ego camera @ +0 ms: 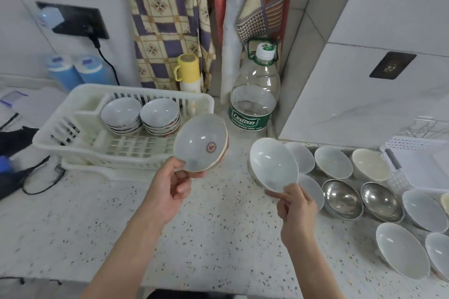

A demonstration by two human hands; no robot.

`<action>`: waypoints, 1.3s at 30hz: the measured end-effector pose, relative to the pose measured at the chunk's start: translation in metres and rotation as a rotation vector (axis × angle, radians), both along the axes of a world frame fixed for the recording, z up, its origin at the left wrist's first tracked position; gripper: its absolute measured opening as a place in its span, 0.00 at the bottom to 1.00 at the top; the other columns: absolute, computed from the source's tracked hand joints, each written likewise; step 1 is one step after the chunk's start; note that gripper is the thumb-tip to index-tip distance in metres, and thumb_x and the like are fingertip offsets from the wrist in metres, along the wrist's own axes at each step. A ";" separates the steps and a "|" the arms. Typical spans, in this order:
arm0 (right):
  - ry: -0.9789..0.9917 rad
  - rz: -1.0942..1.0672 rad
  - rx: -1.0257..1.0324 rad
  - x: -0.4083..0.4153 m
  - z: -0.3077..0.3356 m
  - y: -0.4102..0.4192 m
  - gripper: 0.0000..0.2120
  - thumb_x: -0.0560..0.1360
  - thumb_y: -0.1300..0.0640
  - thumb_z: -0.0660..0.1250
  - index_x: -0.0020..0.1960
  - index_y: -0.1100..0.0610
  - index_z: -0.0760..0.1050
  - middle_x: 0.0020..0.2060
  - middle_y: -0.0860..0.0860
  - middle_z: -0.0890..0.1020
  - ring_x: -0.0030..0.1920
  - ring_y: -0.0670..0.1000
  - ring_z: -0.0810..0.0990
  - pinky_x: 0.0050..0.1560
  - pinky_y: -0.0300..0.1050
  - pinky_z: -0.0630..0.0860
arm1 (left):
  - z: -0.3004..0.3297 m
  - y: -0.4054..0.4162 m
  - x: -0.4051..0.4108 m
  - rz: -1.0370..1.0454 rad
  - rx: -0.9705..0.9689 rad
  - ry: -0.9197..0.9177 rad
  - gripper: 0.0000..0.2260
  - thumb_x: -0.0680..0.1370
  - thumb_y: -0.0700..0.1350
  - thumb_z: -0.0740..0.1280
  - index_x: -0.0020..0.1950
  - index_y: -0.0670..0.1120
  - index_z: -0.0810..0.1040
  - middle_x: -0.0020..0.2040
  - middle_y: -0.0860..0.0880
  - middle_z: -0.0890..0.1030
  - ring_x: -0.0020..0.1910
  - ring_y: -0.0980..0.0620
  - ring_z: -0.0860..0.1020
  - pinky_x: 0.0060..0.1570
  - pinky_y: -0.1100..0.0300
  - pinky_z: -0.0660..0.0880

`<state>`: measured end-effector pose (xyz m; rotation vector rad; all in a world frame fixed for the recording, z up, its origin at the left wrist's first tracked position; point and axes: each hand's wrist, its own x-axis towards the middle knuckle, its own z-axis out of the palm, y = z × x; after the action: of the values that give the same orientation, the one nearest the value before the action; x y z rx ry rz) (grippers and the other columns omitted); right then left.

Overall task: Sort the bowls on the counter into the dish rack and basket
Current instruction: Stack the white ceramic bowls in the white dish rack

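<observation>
Nearest, over the speckled desk [218, 221], the left hand [167, 192] pinches the rim of a patterned bowl [200, 143] bearing a red inner mark, and the right hand [295, 206] pinches the rim of a plain white bowl [273, 165], both bowls lifted and tilted. Loose white and steel bowls lie to the right, beside a white basket [401, 178]. Beyond, the dish rack [80, 126] holds two stacks of patterned bowls; apparently mid-sort, the next move calls for carrying the marked bowl onto a stack.
</observation>
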<state>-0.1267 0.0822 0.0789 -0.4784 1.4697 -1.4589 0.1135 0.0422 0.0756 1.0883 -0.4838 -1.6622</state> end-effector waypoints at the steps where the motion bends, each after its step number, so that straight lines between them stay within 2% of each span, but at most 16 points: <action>1: 0.002 0.029 -0.009 0.010 0.007 -0.008 0.17 0.71 0.64 0.61 0.24 0.53 0.67 0.23 0.58 0.78 0.21 0.48 0.60 0.25 0.39 0.56 | 0.003 -0.002 0.016 0.031 -0.008 0.008 0.09 0.75 0.42 0.60 0.52 0.41 0.73 0.38 0.38 0.84 0.18 0.57 0.61 0.17 0.67 0.59; 4: 0.029 0.133 -0.015 0.048 0.021 -0.033 0.10 0.72 0.64 0.60 0.32 0.59 0.70 0.32 0.65 0.83 0.20 0.47 0.57 0.20 0.36 0.56 | 0.013 -0.006 0.068 0.112 -0.023 -0.024 0.08 0.76 0.43 0.60 0.51 0.42 0.75 0.37 0.39 0.84 0.18 0.57 0.61 0.18 0.67 0.58; 8: 0.083 0.314 -0.020 0.111 0.033 -0.069 0.06 0.73 0.64 0.60 0.42 0.62 0.76 0.34 0.65 0.84 0.20 0.47 0.58 0.20 0.36 0.57 | 0.022 -0.011 0.138 0.188 -0.032 -0.108 0.09 0.78 0.44 0.60 0.55 0.43 0.76 0.39 0.39 0.84 0.19 0.57 0.61 0.18 0.68 0.59; 12: 0.173 0.509 0.038 0.173 0.033 -0.101 0.06 0.73 0.64 0.61 0.41 0.64 0.76 0.33 0.64 0.84 0.20 0.47 0.56 0.19 0.36 0.57 | 0.025 -0.019 0.198 0.252 -0.049 -0.147 0.09 0.79 0.44 0.60 0.56 0.44 0.75 0.39 0.40 0.85 0.20 0.58 0.61 0.19 0.68 0.60; 19: 0.343 0.626 0.192 0.244 0.021 -0.137 0.06 0.72 0.63 0.62 0.38 0.64 0.74 0.30 0.60 0.84 0.16 0.45 0.61 0.17 0.34 0.57 | 0.020 -0.039 0.267 0.266 -0.067 -0.174 0.11 0.78 0.44 0.61 0.58 0.44 0.77 0.40 0.40 0.85 0.20 0.58 0.62 0.19 0.68 0.61; 25: 0.434 0.659 0.313 0.270 0.007 -0.154 0.06 0.69 0.62 0.60 0.38 0.64 0.73 0.31 0.59 0.85 0.16 0.45 0.67 0.18 0.34 0.57 | 0.017 -0.072 0.283 0.230 -0.073 -0.200 0.10 0.76 0.43 0.63 0.55 0.46 0.80 0.40 0.39 0.85 0.21 0.57 0.62 0.20 0.68 0.60; 28: 0.479 0.669 0.377 0.274 0.002 -0.161 0.08 0.68 0.61 0.60 0.39 0.65 0.75 0.31 0.60 0.85 0.17 0.46 0.64 0.19 0.34 0.56 | 0.016 -0.088 0.281 0.194 -0.077 -0.237 0.11 0.76 0.43 0.62 0.54 0.44 0.80 0.40 0.39 0.85 0.21 0.57 0.62 0.21 0.67 0.59; 31: 0.505 0.676 0.432 0.278 -0.002 -0.169 0.09 0.68 0.61 0.59 0.37 0.66 0.76 0.29 0.60 0.84 0.16 0.46 0.62 0.19 0.33 0.56 | 0.013 -0.102 0.276 0.150 -0.084 -0.269 0.11 0.76 0.42 0.61 0.54 0.42 0.79 0.40 0.39 0.85 0.21 0.56 0.63 0.20 0.65 0.58; 36: 0.580 0.676 0.454 0.287 -0.009 -0.178 0.05 0.67 0.63 0.60 0.33 0.60 0.70 0.21 0.55 0.80 0.15 0.47 0.64 0.19 0.31 0.56 | 0.007 -0.121 0.266 0.084 -0.137 -0.428 0.11 0.74 0.44 0.62 0.51 0.41 0.79 0.39 0.40 0.86 0.21 0.55 0.63 0.21 0.64 0.57; 39: 0.627 0.692 0.467 0.291 -0.017 -0.182 0.05 0.67 0.62 0.59 0.33 0.60 0.69 0.26 0.60 0.82 0.14 0.46 0.65 0.18 0.32 0.59 | -0.001 -0.125 0.263 0.079 -0.139 -0.430 0.09 0.76 0.41 0.61 0.51 0.41 0.79 0.38 0.40 0.86 0.20 0.56 0.64 0.19 0.64 0.58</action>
<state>0.1642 -0.0995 0.0621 -1.0747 1.7983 -0.4034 0.3761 -0.0827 0.0743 1.3460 -0.8091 -1.3033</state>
